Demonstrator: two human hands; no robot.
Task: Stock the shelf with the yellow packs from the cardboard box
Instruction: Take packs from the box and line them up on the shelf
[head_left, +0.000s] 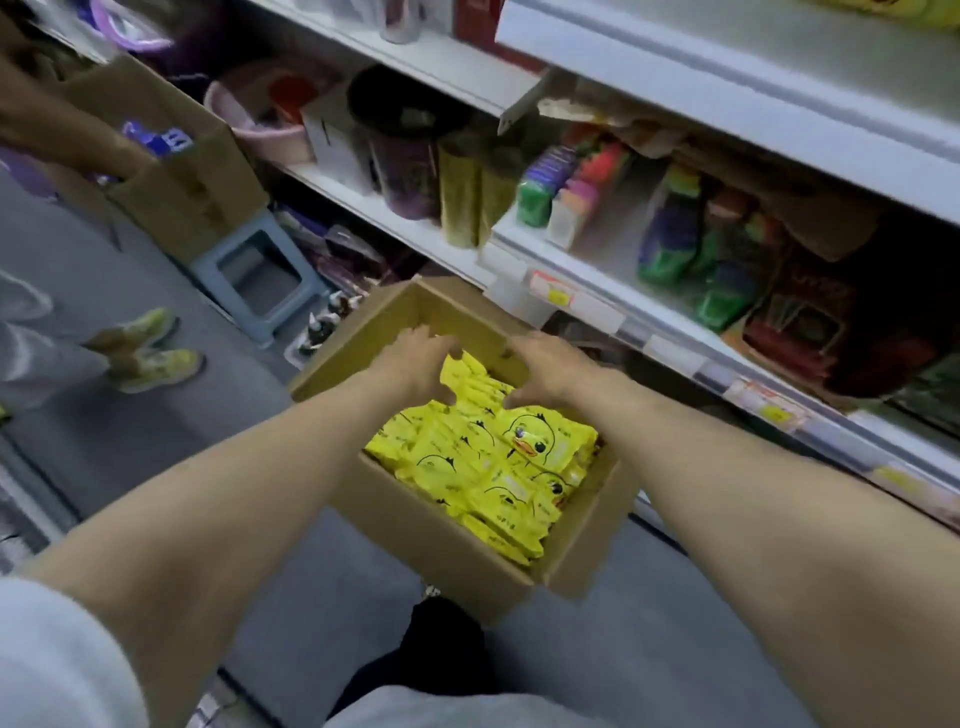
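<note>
A person's left hand (415, 364) and right hand (550, 371) reach side by side into an open cardboard box (441, 551) on the floor of a shop aisle. The fingers of both hands curve downward with only a narrow gap between the two hands, and each thumb touches the yellow packs (488, 462) that fill the box. The fingertips dip out of sight behind the knuckles, so it cannot be told whether either hand has hold of a pack, though both seem to be closing on the ones between them.

Most of the packs, printed with a duck's face, lie on the near side of the fingers; the box's far wall stands just beyond the fingertips. The shelf (587, 306) runs beyond and to the right of the right hand's fingers, its goods smeared by motion blur and hard to identify.

Well to the left of the left hand's fingers, a second cardboard box (192, 171) sits on a grey stool (260, 280). A second person is cut off by the frame edge; only an arm (47, 124) and yellowish shoes (150, 358) show.
</note>
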